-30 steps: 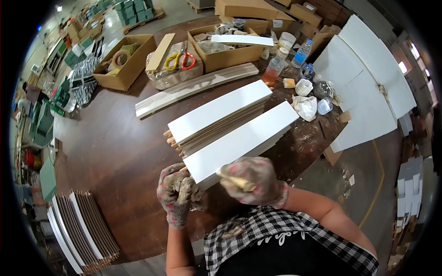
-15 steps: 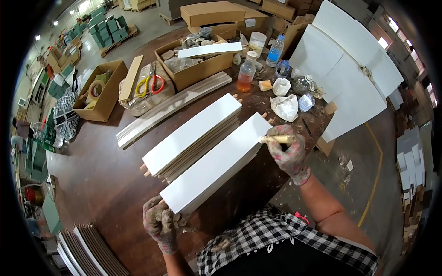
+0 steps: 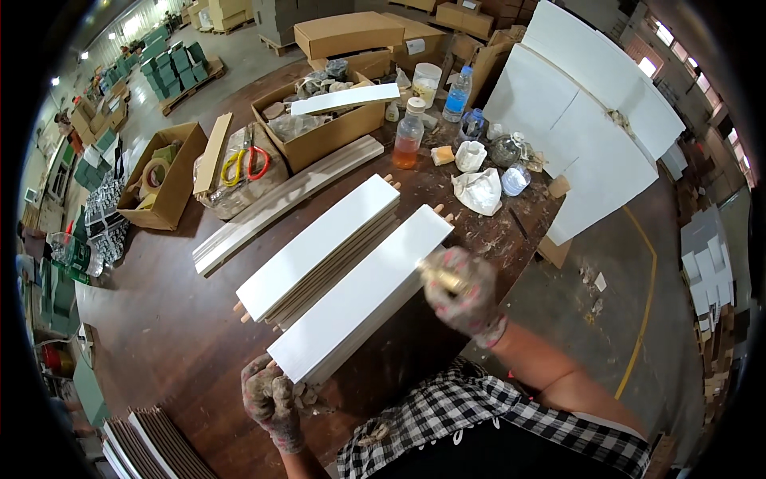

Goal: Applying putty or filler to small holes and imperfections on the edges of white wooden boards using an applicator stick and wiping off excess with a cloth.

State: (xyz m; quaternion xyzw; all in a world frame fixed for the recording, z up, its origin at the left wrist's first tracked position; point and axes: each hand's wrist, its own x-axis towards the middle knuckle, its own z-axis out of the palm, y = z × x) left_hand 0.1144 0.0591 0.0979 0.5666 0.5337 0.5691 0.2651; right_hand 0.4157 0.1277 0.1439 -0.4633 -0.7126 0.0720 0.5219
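Two stacks of long white slats lie side by side on the brown table, with wooden pegs poking out of their ends. My right hand (image 3: 461, 294), in a stained glove and blurred by motion, is closed on a short tan stick-like tool (image 3: 444, 277). The tool's tip is at the long near edge of the nearer slat stack (image 3: 359, 295); whether it touches cannot be told. My left hand (image 3: 270, 399), also gloved, has curled fingers at that stack's lower left end, beside a peg. A crumpled greyish lump (image 3: 309, 397) shows next to it. The farther slat stack (image 3: 319, 247) lies just behind.
Behind the stacks lie long pale strips (image 3: 287, 203), scissors (image 3: 246, 164) on a wrapped bundle, and an open carton (image 3: 339, 128). A bottle of reddish liquid (image 3: 408, 136) and white crumpled bags (image 3: 477, 191) stand at the far right. More slats (image 3: 155, 443) lie lower left.
My right hand has moved left and toward me along the stack's near edge with the tan tool. My left hand stays at the stack's end. The whole view has shifted slightly.
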